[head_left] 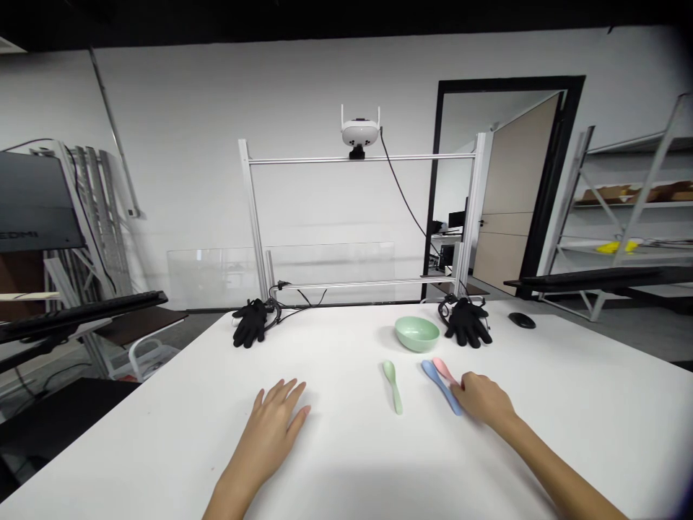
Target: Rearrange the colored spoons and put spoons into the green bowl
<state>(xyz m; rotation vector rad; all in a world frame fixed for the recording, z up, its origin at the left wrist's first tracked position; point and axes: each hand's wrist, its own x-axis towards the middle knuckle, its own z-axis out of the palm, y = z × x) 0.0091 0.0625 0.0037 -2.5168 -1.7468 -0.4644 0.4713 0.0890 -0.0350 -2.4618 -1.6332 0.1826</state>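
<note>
place: capture lab, office-like | evidence: aluminium extrusion frame (362,157) carrying a white headset camera (360,131), black wired gloves (250,323) (leads attached), metal shelving (633,209)

1. The left hand (269,431) is bare, with a narrow palm and five long, slender fingers.
2. The right hand (484,401) is bare too and equally slim, though its fingertips are foreshortened and harder to make out.
3. The left forearm (230,497) is bare, smooth and tapers into a slim wrist, running out of view at the near edge.
4. The right forearm (568,473) is long, bare and slender, running out of view at the near right corner.
5. Both arms show only skin from the fingertips to the frame's edge, with no cuff or sleeve in view.
6. Fingernails are too small to tell in detail.
</note>
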